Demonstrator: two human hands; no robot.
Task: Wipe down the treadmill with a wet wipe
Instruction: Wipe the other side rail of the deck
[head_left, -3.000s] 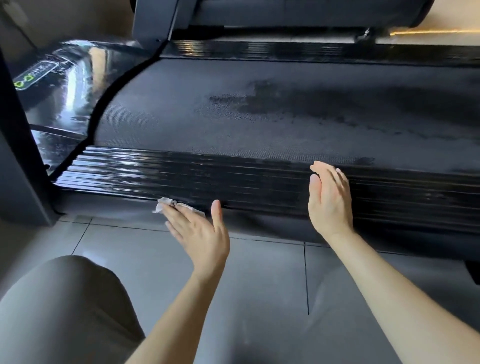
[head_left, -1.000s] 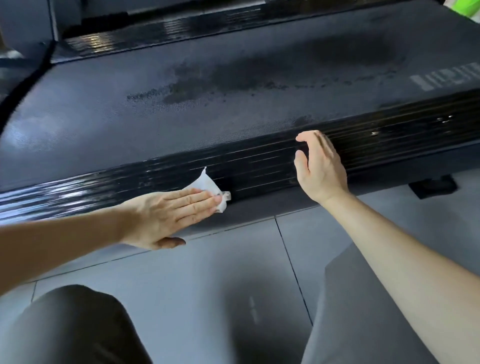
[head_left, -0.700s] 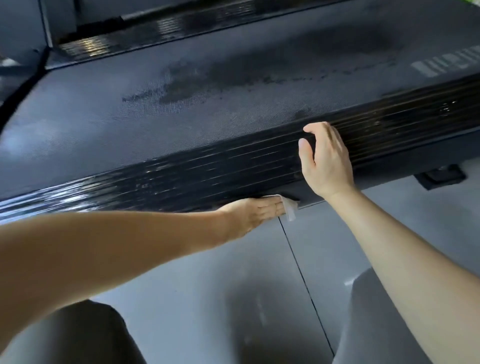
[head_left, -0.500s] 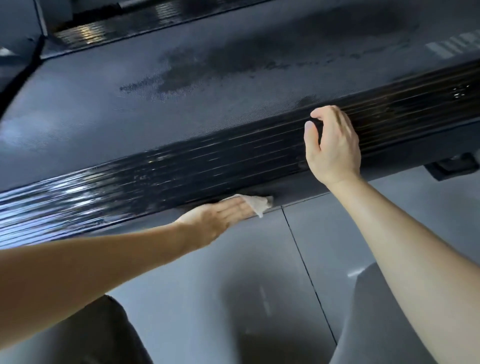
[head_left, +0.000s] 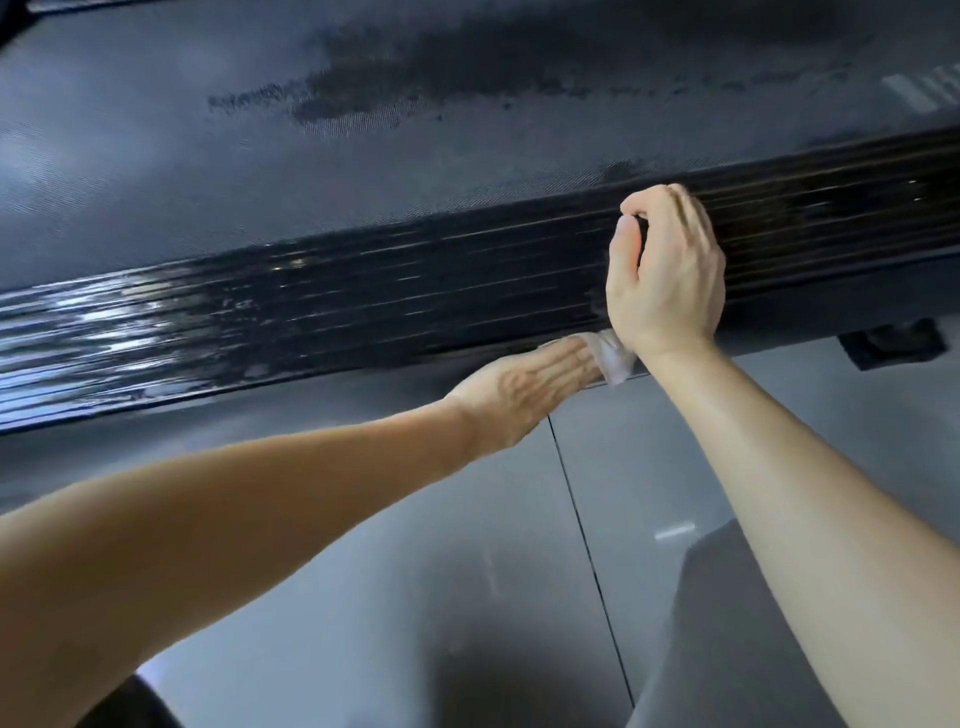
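While the right hand (head_left: 667, 280) rests half-curled on the glossy black ribbed side rail (head_left: 363, 306) of the treadmill, the left hand (head_left: 524, 389) presses a crumpled white wet wipe (head_left: 615, 356) flat-fingered against the rail's lower edge, just under that wrist.

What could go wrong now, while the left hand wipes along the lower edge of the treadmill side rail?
The left hand pushes the wet wipe right up against the right hand braced on the side rail, so the stroke may stop there and leave that part unwiped. The wipe sits only under the fingertips and could slip out.
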